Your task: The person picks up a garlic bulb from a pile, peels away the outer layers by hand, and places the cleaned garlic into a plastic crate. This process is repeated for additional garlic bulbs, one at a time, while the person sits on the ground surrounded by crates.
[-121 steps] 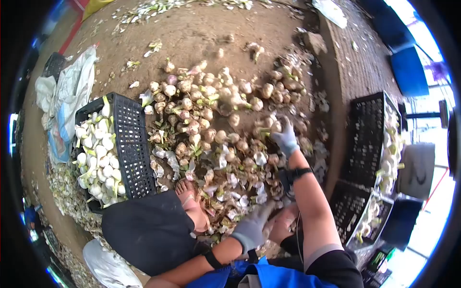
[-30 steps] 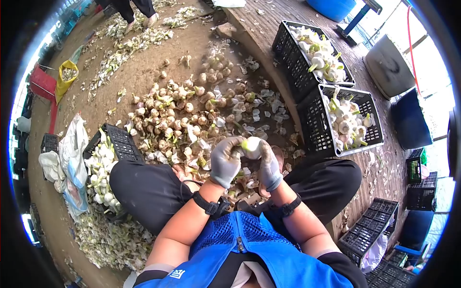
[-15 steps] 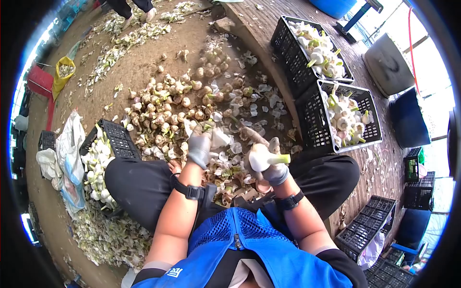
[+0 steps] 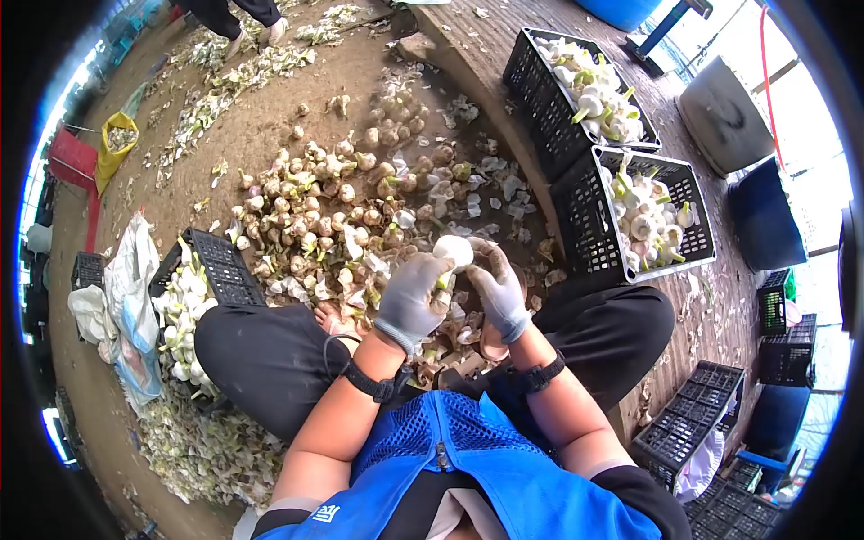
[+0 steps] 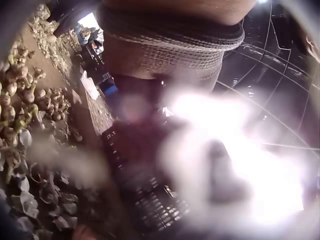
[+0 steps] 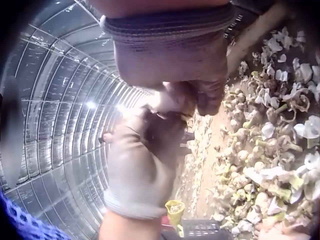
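Observation:
In the head view a white, peeled garlic bulb point(image 4: 454, 251) is held between both gloved hands in front of the knees. My left hand point(image 4: 412, 297) has its fingers curled around the bulb's greenish stem side. On the other side my right hand point(image 4: 499, 290) grips the bulb with bent fingers and thumb. Beyond the hands lies a heap of unpeeled garlic point(image 4: 306, 202) on the ground, with loose skins point(image 4: 463, 324) under the hands. The right wrist view shows the left hand point(image 6: 137, 165) close below the right hand point(image 6: 170, 60); glare blurs the left wrist view.
A black crate of white garlic point(image 4: 225, 265) stands beside the left knee. Two more filled crates, a far one point(image 4: 549, 108) and a nearer one point(image 4: 585, 216), stand on boards at the right. White sacking point(image 4: 130, 288) lies at the left, and another person's legs point(image 4: 243, 18) show at the back.
Four seconds ago the right hand was in the garlic heap. Half a second ago the hands were apart, the bulb in the right; now both hands have come together on it.

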### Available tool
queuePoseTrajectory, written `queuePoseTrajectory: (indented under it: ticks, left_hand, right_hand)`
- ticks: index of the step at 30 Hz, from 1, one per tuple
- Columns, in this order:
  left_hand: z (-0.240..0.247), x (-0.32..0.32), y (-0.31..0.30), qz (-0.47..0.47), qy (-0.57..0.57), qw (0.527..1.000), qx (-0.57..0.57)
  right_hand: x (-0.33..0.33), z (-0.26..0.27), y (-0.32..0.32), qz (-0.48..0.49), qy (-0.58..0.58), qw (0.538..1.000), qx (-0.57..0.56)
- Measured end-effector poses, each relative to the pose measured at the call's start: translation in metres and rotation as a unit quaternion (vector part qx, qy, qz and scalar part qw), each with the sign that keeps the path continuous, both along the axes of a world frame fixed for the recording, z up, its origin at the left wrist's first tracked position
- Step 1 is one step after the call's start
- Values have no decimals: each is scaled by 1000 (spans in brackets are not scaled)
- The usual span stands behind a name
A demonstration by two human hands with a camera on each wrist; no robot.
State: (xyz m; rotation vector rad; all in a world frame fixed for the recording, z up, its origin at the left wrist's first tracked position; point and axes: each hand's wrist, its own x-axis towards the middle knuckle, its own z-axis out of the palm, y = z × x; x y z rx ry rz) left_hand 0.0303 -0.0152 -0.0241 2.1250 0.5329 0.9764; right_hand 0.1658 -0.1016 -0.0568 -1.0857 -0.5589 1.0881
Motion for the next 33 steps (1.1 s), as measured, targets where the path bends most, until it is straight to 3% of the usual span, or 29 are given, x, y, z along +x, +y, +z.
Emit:
queuePoseTrajectory:
  ticks: [2,4,6,10,12,13,14,16,17,18,20,21,22,23,26,27,32,33]
  left_hand:
    - [5,-3,3,-37,98,993,57]
    - [1,-1,2,-35,82,994,66]
    - [-5,-2,2,-15,57,997,46]
    - [-3,-5,6,-4,68,995,69]
    - [0,-4,4,-20,95,987,128]
    - [-4,-3,4,-21,94,987,127]
    - [-13,-2,5,-1,26,999,28]
    - [-23,-8,10,29,-87,975,-203]
    - [-7,-12,16,10,-163,920,-357]
    - [10,-17,21,-8,-235,834,-498]
    - [1,-20,28,28,-252,852,-459]
    - [-4,-20,25,41,-191,920,-340]
    - [-5,-18,22,54,-126,967,-215]
    - [-2,-14,23,83,-49,994,-41]
    - [6,-10,10,50,68,991,105]
    - [7,-9,7,3,86,992,95]
    - [0,-10,9,-17,74,992,104]
    - [-5,-12,7,7,35,999,11]
  right_hand:
    - [-5,2,2,-52,-119,991,-32]
    - [-4,-3,3,-61,-109,991,-57]
    - [-6,-5,3,-106,-174,978,-37]
    - [0,-2,0,-112,-59,988,-91]
    - [-3,18,0,-79,-344,921,-164]
    - [-2,22,-1,-84,-346,921,-159]
    - [4,15,0,-83,-347,921,-159]
    - [26,-9,-3,-183,-456,846,-210]
    - [40,-10,-6,-168,-320,891,-276]
    - [55,-21,-9,-112,-368,859,-337]
    - [45,-15,-6,-105,-381,894,-210]
    - [39,-13,-3,-99,-321,926,-171]
    - [30,-11,0,-92,-259,952,-133]
    - [20,1,2,-86,-274,952,-106]
    - [-3,31,2,-30,-257,954,-153]
    - [-5,30,4,-37,-368,911,-181]
    - [-1,22,3,-59,-467,864,-180]
    - [4,19,2,-79,-483,852,-184]
